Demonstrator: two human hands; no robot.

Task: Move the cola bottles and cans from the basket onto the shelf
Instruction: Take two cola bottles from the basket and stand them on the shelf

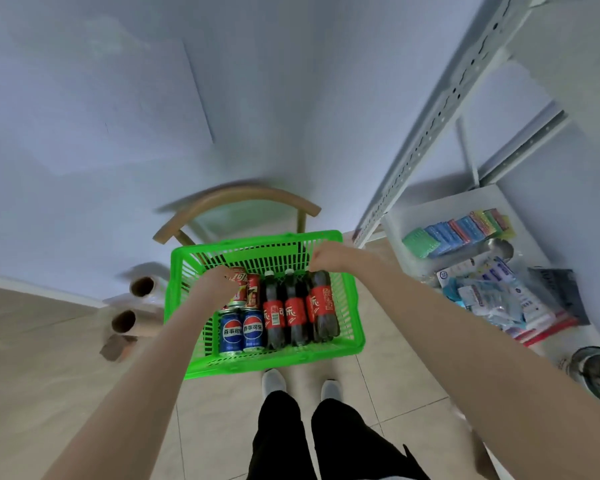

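Observation:
A green plastic basket (355, 306) rests on a wooden chair below me. Inside it lie three cola bottles with red labels; the rightmost bottle (324, 306) has my right hand (329, 259) closed around its top. My left hand (219, 282) grips a red cola can (238, 277) at the basket's back left. A second red can (253, 289) sits beside it. Two blue cola cans (231, 330) stand at the front left. The white metal shelf (440, 98) rises at the right.
The chair's curved wooden backrest (243, 195) stands behind the basket. Two rolls of film (132, 306) lie on the floor at the left. The shelf's bottom board (413, 216) holds coloured packets and sachets. My feet stand just before the basket.

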